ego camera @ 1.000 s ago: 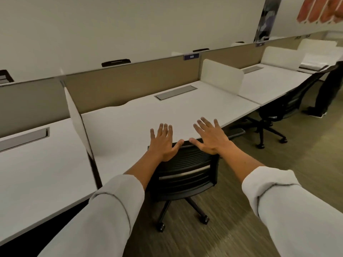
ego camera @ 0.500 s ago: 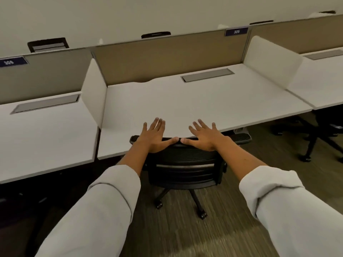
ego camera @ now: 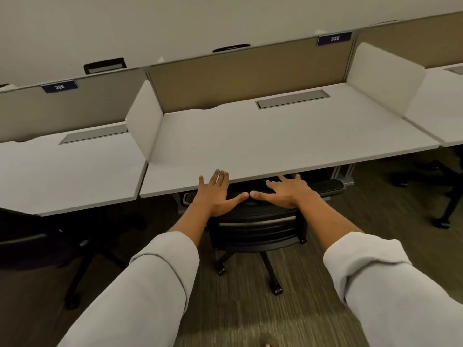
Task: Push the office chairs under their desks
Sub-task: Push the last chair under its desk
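A black office chair (ego camera: 255, 229) stands in front of the middle white desk (ego camera: 288, 141), its backrest top close to the desk's front edge and its seat hidden beneath the desktop. My left hand (ego camera: 216, 194) lies flat on the left of the backrest top, fingers spread, fingertips over the desk edge. My right hand (ego camera: 288, 192) lies flat on the right of it, thumb tip almost touching the left thumb. The chair's right armrest (ego camera: 328, 187) sticks out just under the desk edge.
White side dividers (ego camera: 145, 123) and tan back panels separate the desks. Another black chair (ego camera: 37, 241) stands at the left desk (ego camera: 62, 171), and a third chair's base (ego camera: 448, 204) shows at the right. Carpet floor (ego camera: 238, 309) lies below me.
The chair has rolled forward toward the desk, its armrests now at the desk edge. My view has turned left to face the desk squarely, and my thumbs have come together.
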